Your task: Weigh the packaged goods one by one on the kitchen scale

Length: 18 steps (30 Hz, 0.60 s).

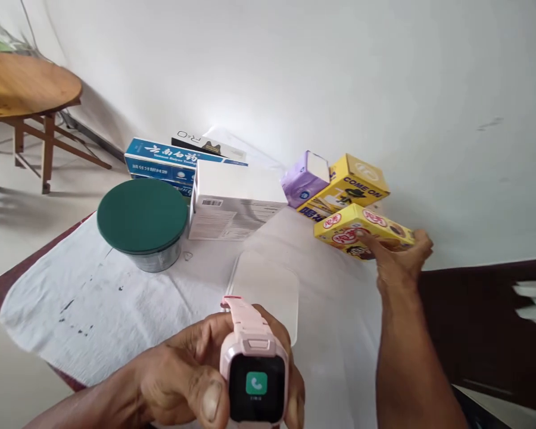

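Note:
My left hand [183, 369] is closed around a pink smartwatch [256, 381] close to the camera. Its lit screen faces me with a green phone icon, and its strap stands up behind the case. My right hand [399, 256] reaches forward and grips a yellow snack box [352, 231] by its right part, thumb on the near face. Behind that box lies another yellow box [366, 182] marked "COME ON". Against it leans a purple tissue pack [304, 177]. Beneath the watch, a clear flat plastic lid or tray [268, 286] rests on the white cloth.
A round tub with a green lid [143, 214] stands on the cloth-covered table [49, 310] at left. A white carton [236, 199] and blue toothpaste boxes [161, 158] are behind it. The wall [339, 71] borders the table's far side. A wooden stool [27, 86] stands far left.

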{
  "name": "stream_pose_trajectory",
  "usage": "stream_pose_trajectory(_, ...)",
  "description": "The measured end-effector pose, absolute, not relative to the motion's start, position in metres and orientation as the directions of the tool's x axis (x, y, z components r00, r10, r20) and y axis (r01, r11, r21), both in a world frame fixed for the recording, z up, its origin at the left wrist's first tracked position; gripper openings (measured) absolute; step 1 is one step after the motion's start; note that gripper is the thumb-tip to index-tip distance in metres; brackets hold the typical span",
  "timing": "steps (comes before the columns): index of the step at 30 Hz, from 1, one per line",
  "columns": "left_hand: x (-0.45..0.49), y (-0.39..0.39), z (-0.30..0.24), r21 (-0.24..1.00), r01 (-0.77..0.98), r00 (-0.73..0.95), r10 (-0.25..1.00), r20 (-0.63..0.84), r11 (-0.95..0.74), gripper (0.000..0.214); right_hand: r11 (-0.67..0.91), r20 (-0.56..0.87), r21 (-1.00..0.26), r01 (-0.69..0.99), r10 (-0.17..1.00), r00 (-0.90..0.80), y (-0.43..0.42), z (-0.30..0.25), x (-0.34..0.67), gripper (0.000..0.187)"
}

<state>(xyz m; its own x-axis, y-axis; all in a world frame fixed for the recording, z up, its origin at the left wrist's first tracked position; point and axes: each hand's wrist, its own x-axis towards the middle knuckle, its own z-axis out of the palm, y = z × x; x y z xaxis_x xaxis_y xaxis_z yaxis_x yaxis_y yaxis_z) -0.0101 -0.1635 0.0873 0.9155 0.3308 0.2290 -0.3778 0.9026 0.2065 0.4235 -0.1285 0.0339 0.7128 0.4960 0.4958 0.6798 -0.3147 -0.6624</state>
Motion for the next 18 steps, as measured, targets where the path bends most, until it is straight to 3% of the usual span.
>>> stream_pose_trajectory(5,-0.012,-0.157,0.087,0.227,-0.370,0.917,0.313,0.249,0.901,0.054,-0.401,0.267,-0.814,0.422,0.387,0.883,-0.136,0.056,0.419,0.068)
stream_pose_trajectory(8,-0.013,-0.157,0.084,0.318,-0.376,0.920,0.308,0.244,0.870,0.057,-0.376,0.186,-0.855,0.357,0.421,0.888,-0.149,0.061,0.409,0.061)
stream_pose_trajectory(10,-0.014,-0.158,0.081,0.370,-0.369,0.923,0.290,0.252,0.852,0.063,-0.348,0.184,-0.869,0.351,0.431,0.883,-0.158,0.061,0.400,0.061)
stream_pose_trajectory(13,-0.017,-0.162,0.079,0.389,-0.363,0.920,0.259,0.293,0.847,0.074,-0.310,0.232,-0.886,0.345,0.348,0.908,-0.177,0.063,0.385,0.062)
stream_pose_trajectory(16,-0.024,-0.170,0.078,0.385,-0.339,0.923,0.224,0.312,0.858,0.079,-0.172,0.255,-0.936,0.306,0.266,0.930,-0.204,0.075,0.363,0.061)
stream_pose_trajectory(18,-0.029,-0.177,0.078,0.382,-0.328,0.926,0.214,0.311,0.864,0.081,-0.085,0.302,-0.938,0.335,0.269,0.915,-0.226,0.089,0.345,0.061)
